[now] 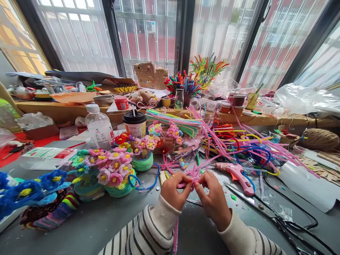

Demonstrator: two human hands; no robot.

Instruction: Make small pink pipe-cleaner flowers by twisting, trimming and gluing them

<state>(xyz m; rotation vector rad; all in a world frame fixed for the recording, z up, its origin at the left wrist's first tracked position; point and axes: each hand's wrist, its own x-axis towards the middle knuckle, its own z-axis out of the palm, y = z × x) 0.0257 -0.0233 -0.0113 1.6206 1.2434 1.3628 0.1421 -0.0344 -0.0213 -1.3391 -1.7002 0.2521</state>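
Observation:
Both of my hands meet over the grey table, pinching a bunch of pink pipe cleaners (195,172) between them. My left hand (175,190) is closed on its left side, thumb and forefinger pressed together. From the right, the fingertips of my right hand (213,198) grip the same bunch. A pink strand hangs below my left wrist. Behind my left hand lies a pink pipe-cleaner piece with spread arms (168,164). Right of my right hand rests a pink glue gun (236,175), with large scissors (255,202) beside it.
Pipe-cleaner flowers in green pots (117,170) stand left, near a plastic bottle (98,127) and a lidded cup (134,124). Loose pipe cleaners (220,138) pile up behind my hands. A black cable (300,212) curves at right. A cluttered ledge (148,111) runs below the windows.

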